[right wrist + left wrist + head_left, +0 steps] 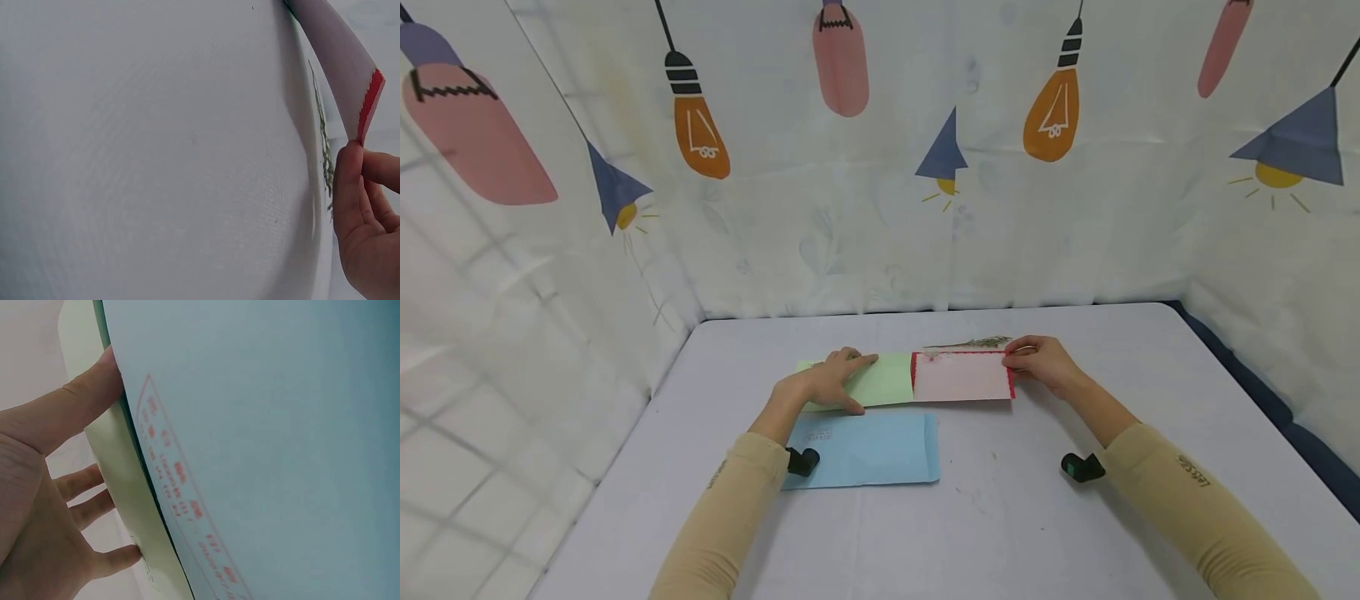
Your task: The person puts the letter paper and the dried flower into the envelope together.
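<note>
My left hand [829, 379] lies spread over the light green envelope [887, 377], thumb at its near edge and fingers straight across it. My right hand [1043, 362] pinches the right end of a pale pink card [962, 377] with red scalloped edges, between thumb and fingertips. In the right wrist view the card [340, 56] bends up from the table toward those fingertips. The card's left end meets the green envelope's right end; whether it is inside cannot be told. A blue envelope [872, 450] lies flat nearer me, its printed lettering visible in the left wrist view.
A thin dried green sprig [985, 342] lies just behind the pink card. The white-covered table [1000, 533] has small specks to the right of the blue envelope. A patterned curtain [880, 233] hangs behind the far table edge.
</note>
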Available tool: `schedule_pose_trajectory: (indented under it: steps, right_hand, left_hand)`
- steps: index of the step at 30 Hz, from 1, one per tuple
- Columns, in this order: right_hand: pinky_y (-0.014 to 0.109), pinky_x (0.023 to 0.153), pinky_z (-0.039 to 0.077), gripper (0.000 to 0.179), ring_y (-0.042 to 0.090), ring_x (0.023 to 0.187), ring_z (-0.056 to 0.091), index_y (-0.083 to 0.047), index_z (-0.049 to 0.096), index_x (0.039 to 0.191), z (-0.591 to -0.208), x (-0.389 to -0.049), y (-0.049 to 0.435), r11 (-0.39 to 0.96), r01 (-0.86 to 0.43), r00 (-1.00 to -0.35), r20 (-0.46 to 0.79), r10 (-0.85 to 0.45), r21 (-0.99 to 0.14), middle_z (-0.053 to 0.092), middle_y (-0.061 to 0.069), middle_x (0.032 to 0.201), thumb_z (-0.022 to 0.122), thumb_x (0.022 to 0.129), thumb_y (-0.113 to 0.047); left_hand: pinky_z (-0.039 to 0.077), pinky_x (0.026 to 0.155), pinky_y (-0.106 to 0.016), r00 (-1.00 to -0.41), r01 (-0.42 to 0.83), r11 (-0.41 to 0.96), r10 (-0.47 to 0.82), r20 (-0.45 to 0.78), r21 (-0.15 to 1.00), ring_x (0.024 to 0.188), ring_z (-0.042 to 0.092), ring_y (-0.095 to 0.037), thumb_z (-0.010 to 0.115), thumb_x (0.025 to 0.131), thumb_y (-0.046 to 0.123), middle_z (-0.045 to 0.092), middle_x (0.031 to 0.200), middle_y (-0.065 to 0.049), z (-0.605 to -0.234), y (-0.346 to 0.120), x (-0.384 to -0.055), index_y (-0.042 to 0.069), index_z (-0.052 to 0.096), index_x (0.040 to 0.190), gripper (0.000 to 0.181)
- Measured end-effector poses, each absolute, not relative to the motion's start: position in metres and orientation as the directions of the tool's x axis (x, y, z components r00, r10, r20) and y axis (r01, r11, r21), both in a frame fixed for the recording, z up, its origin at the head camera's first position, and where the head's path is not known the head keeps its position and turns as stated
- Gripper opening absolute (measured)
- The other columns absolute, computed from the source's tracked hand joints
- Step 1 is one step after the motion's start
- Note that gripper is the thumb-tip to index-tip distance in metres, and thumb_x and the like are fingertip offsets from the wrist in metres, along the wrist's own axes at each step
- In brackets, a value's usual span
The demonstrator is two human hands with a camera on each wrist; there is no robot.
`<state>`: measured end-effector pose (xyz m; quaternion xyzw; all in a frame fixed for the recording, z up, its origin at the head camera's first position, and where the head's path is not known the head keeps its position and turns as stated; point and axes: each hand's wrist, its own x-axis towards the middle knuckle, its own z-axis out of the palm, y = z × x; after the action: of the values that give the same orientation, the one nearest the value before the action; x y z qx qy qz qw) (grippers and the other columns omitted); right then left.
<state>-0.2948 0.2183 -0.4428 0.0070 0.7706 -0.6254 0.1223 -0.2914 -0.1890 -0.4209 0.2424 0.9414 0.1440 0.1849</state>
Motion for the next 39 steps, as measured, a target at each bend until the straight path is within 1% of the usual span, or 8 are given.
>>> schedule_pose_trajectory:
  steps: [4, 9, 12, 19, 26, 33, 39]
  right_hand:
    - [0.028, 0.08, 0.058, 0.037, 0.013, 0.084, 0.068, 0.012, 0.056, 0.127, -0.442, -0.297, 0.217, 0.258, 0.15, -0.972, -0.19, -0.138, -0.954, 0.068, 0.014, 0.107, 0.07, 0.097, -0.005]
    - [0.029, 0.08, 0.059, 0.038, 0.014, 0.084, 0.069, 0.011, 0.057, 0.126, -0.443, -0.3, 0.213, 0.259, 0.147, -0.973, -0.187, -0.138, -0.955, 0.07, 0.018, 0.11, 0.072, 0.097, -0.006]
    - [0.029, 0.079, 0.059, 0.038, 0.014, 0.084, 0.069, 0.011, 0.057, 0.127, -0.445, -0.301, 0.21, 0.249, 0.148, -0.974, -0.185, -0.134, -0.957, 0.069, 0.018, 0.111, 0.072, 0.096, -0.006]
    - [0.027, 0.076, 0.059, 0.035, 0.015, 0.082, 0.067, 0.011, 0.058, 0.127, -0.451, -0.302, 0.201, 0.21, 0.167, -0.97, -0.198, -0.14, -0.963, 0.064, 0.015, 0.107, 0.069, 0.097, -0.003]
    - [0.027, 0.077, 0.058, 0.036, 0.014, 0.083, 0.066, 0.011, 0.058, 0.13, -0.453, -0.303, 0.193, 0.187, 0.179, -0.968, -0.207, -0.144, -0.966, 0.064, 0.016, 0.112, 0.067, 0.099, -0.003]
    - [0.03, 0.077, 0.059, 0.036, 0.014, 0.08, 0.068, 0.011, 0.058, 0.131, -0.453, -0.303, 0.182, 0.165, 0.188, -0.965, -0.213, -0.155, -0.968, 0.065, 0.017, 0.111, 0.066, 0.098, 0.001]
    - [0.031, 0.079, 0.059, 0.036, 0.017, 0.086, 0.067, 0.009, 0.056, 0.133, -0.453, -0.304, 0.175, 0.185, 0.182, -0.966, -0.211, -0.152, -0.966, 0.064, 0.019, 0.115, 0.065, 0.099, -0.001]
  left_hand:
    - [0.037, 0.109, -0.059, -0.814, 0.41, 0.841, 0.512, -0.274, 0.354, 0.143, 0.031, -0.034, 0.086, 0.085, 0.035, 0.03, 0.158, -0.014, -0.421, -0.189, -0.292, 0.022, 0.029, 0.164, 0.099]
    - [0.035, 0.11, -0.06, -0.814, 0.408, 0.847, 0.507, -0.285, 0.341, 0.143, 0.032, -0.034, 0.086, 0.084, 0.037, 0.031, 0.158, -0.014, -0.42, -0.187, -0.293, 0.023, 0.029, 0.164, 0.099]
    - [0.035, 0.11, -0.061, -0.814, 0.409, 0.85, 0.504, -0.288, 0.332, 0.143, 0.032, -0.034, 0.086, 0.084, 0.038, 0.031, 0.158, -0.013, -0.42, -0.187, -0.293, 0.023, 0.029, 0.164, 0.099]
    - [0.035, 0.11, -0.06, -0.818, 0.4, 0.854, 0.496, -0.292, 0.332, 0.143, 0.033, -0.033, 0.087, 0.084, 0.04, 0.031, 0.158, -0.013, -0.422, -0.187, -0.292, 0.023, 0.03, 0.164, 0.099]
    - [0.035, 0.111, -0.059, -0.818, 0.402, 0.854, 0.497, -0.29, 0.33, 0.144, 0.031, -0.034, 0.086, 0.085, 0.038, 0.03, 0.159, -0.014, -0.421, -0.186, -0.291, 0.024, 0.03, 0.164, 0.098]
    - [0.035, 0.11, -0.06, -0.814, 0.416, 0.849, 0.508, -0.283, 0.327, 0.145, 0.029, -0.035, 0.085, 0.085, 0.038, 0.029, 0.16, -0.015, -0.424, -0.189, -0.292, 0.023, 0.03, 0.164, 0.097]
    - [0.035, 0.11, -0.062, -0.815, 0.413, 0.845, 0.51, -0.276, 0.341, 0.145, 0.029, -0.035, 0.085, 0.085, 0.037, 0.029, 0.159, -0.015, -0.423, -0.189, -0.293, 0.023, 0.03, 0.164, 0.097]
